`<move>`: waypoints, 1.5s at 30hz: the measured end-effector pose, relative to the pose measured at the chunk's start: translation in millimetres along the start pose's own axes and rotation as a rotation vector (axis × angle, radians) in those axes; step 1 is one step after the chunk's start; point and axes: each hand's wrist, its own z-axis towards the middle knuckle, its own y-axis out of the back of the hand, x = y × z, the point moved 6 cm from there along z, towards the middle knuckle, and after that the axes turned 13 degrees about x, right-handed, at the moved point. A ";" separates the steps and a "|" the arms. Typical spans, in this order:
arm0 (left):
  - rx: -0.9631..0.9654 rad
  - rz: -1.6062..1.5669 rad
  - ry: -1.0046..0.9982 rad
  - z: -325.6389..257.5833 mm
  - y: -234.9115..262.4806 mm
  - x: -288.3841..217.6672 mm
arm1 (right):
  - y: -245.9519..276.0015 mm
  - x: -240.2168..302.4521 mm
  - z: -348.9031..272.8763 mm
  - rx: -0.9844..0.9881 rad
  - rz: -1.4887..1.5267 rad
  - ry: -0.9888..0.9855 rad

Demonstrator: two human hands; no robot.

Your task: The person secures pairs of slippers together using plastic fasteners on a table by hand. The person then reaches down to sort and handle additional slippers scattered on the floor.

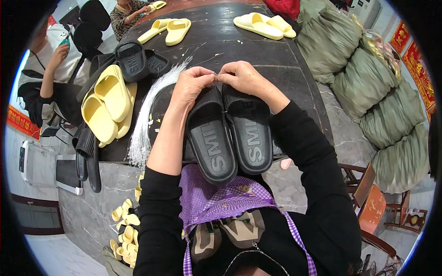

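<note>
A pair of black slide sandals [212, 142] lies side by side at the table's near edge, heels toward me, with raised lettering on the footbeds. Over their toe ends my left hand [189, 85] and my right hand [246, 77] meet, thumbs and fingers pinched together. Whatever is between the fingertips is too small to make out. A thin pale strand shows between the two sandals near the straps. Left of my left forearm, a bundle of fine white plastic strands [149, 112] trails over the table edge.
Yellow slides [112, 94] and black slides [132, 60] are piled at the left; more yellow pairs [178, 31] lie at the far side of the black table [294, 78]. A co-worker [55, 60] holds green-handled scissors at left. Stuffed green sacks [363, 87] line the right.
</note>
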 end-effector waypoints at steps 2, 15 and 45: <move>-0.017 0.001 -0.015 -1.0 -0.5 -1.3 | -1.4 0.2 0.4 0.006 -0.012 -0.014; -0.241 0.527 -0.188 -1.6 -3.6 -8.8 | -1.9 1.6 1.0 -0.027 -0.093 -0.026; -0.001 -0.015 -0.056 1.9 -0.4 5.0 | 2.4 5.6 -2.1 -0.150 -0.118 0.067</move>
